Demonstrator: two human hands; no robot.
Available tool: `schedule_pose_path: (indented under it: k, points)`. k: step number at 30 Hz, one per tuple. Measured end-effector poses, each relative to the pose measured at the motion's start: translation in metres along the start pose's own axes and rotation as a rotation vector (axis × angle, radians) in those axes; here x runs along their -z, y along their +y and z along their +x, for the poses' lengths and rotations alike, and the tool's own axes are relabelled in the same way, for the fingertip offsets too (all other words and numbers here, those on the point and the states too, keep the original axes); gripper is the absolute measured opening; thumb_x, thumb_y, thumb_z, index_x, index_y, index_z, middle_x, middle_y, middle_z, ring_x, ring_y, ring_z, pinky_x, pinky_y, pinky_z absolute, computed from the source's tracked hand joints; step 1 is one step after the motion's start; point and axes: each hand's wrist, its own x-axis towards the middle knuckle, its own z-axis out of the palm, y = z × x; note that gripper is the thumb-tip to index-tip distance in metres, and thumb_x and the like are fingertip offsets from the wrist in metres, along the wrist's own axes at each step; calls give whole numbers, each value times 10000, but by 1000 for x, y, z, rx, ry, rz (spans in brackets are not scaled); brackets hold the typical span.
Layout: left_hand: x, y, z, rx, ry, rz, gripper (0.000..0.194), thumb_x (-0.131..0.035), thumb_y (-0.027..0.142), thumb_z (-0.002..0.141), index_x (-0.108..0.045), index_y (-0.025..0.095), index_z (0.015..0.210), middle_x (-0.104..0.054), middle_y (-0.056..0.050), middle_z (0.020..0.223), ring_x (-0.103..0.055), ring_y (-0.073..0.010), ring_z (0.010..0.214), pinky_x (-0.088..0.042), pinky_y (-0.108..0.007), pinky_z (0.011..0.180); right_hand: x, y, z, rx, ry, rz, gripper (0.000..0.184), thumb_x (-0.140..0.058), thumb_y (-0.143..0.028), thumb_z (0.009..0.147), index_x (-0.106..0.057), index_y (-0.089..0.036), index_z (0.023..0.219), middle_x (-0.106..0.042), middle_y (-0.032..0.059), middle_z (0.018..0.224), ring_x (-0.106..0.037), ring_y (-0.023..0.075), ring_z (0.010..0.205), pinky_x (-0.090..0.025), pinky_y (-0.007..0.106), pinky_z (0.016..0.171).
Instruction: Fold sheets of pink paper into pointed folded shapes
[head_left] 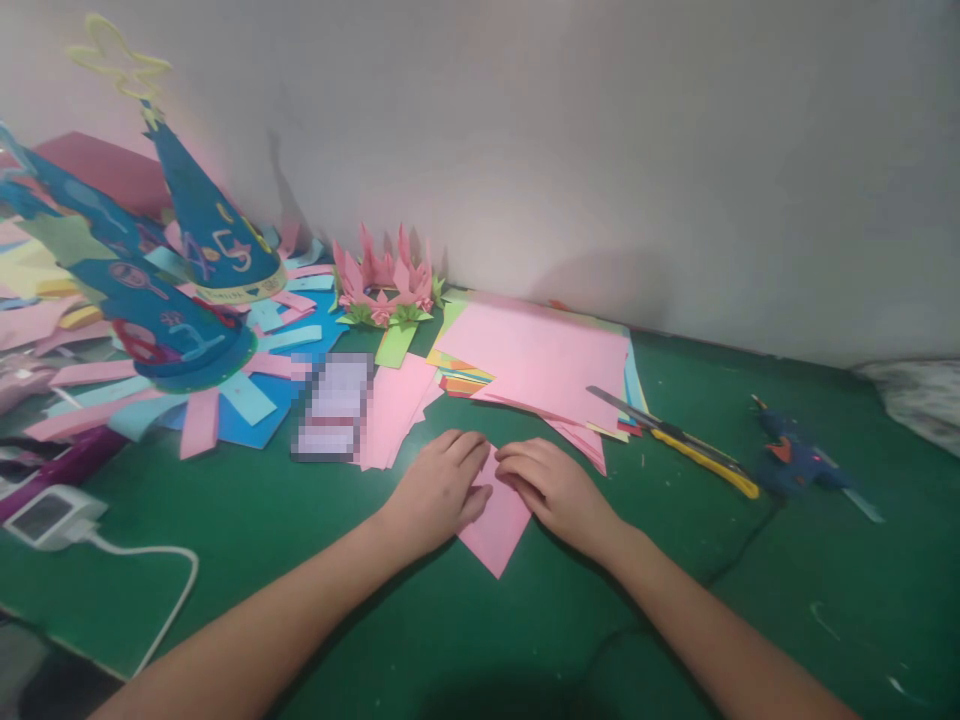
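A small folded piece of pink paper [498,540] lies on the green table, one pointed corner toward me. My left hand [437,492] is closed on its left side, thumb on top of the sheet and fingers along the far edge. On the opposite side, my right hand [562,492] pinches the paper near its top, with the fingertips bent inward. Both hands partly cover the sheet, so its upper part is hidden. Just beyond them sit a fanned stack of pink paper strips [397,405] and a pile of larger pink sheets [540,345].
A box cutter [705,460] and a blue glue gun [802,455] lie to the right. A phone [332,405], a pink paper crown [386,275] and decorated blue cone hats [214,225] are at the left. A white charger [56,518] trails its cable. The wall [600,150] rises behind.
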Motion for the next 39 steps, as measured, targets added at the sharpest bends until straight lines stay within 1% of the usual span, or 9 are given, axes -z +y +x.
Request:
schedule_pose_path:
  k: [6, 9, 12, 16, 20, 25, 32, 35, 39]
  points:
    - [-5, -15, -1, -16, 132, -186, 339, -439, 57, 823, -564, 167, 1118, -607, -88, 1144, -538, -213, 1041, -455, -410, 932, 0, -2, 1, 12, -47, -48, 183, -417, -108, 908, -577, -194, 931, -624, 92, 1154, -557, 207, 939, -471, 394, 816]
    - [-4, -21, -1, 61, 237, -317, 269, -424, 102, 870, -592, 166, 1069, -626, -84, 1097, -571, -186, 1023, -474, -362, 911, 3, -4, 2, 22, -59, -87, 183, -413, -96, 902, -573, -185, 904, -629, 95, 1141, -552, 209, 904, -475, 392, 797]
    - [-1, -25, -1, 162, 280, -364, 269, -472, 127, 839, -579, 167, 1082, -627, -73, 1029, -584, -176, 975, -490, -341, 874, 5, -6, 2, 74, -67, -148, 206, -399, -86, 894, -583, -181, 884, -654, 101, 1029, -550, 212, 857, -474, 391, 765]
    - [1, -28, -2, 289, 255, -390, 314, -515, 145, 792, -551, 170, 1104, -617, -29, 867, -583, -141, 756, -511, -302, 740, 2, -5, 2, 97, -61, -181, 202, -400, -91, 899, -586, -167, 889, -642, 103, 909, -550, 212, 844, -470, 372, 741]
    - [2, -28, -2, 322, 240, -406, 301, -520, 164, 793, -550, 162, 1092, -617, -37, 877, -584, -146, 768, -500, -299, 736, -2, -4, 1, 48, -71, -171, 188, -394, -115, 919, -570, -176, 940, -621, 104, 1049, -537, 199, 839, -469, 370, 747]
    - [3, -28, -2, 363, 230, -435, 300, -529, 184, 788, -551, 159, 1086, -614, -43, 885, -584, -142, 747, -490, -280, 684, -5, -5, 1, -3, -95, -162, 175, -398, -91, 915, -543, -179, 872, -589, 101, 1185, -532, 206, 884, -458, 384, 776]
    - [5, -35, -4, 443, 212, -605, 224, -554, 212, 778, -551, 170, 998, -593, 7, 754, -569, -113, 657, -458, -225, 595, -5, -7, 0, -73, -114, -187, 172, -396, -97, 914, -544, -186, 917, -530, 82, 1322, -507, 221, 957, -433, 404, 811]
    - [4, -38, -5, 464, 208, -634, 182, -579, 224, 767, -559, 171, 941, -591, 11, 746, -565, -107, 656, -450, -217, 597, -4, -8, 0, -67, -114, -209, 199, -421, -101, 902, -561, -191, 1012, -521, 80, 1334, -496, 228, 1005, -419, 398, 833]
    - [5, -40, -6, 471, 196, -599, 159, -610, 226, 744, -575, 168, 888, -547, 29, 700, -511, -93, 608, -413, -204, 562, -3, -6, 0, -43, -122, -265, 348, -439, -93, 882, -538, -202, 1198, -560, 90, 1262, -492, 230, 1016, -405, 387, 854]
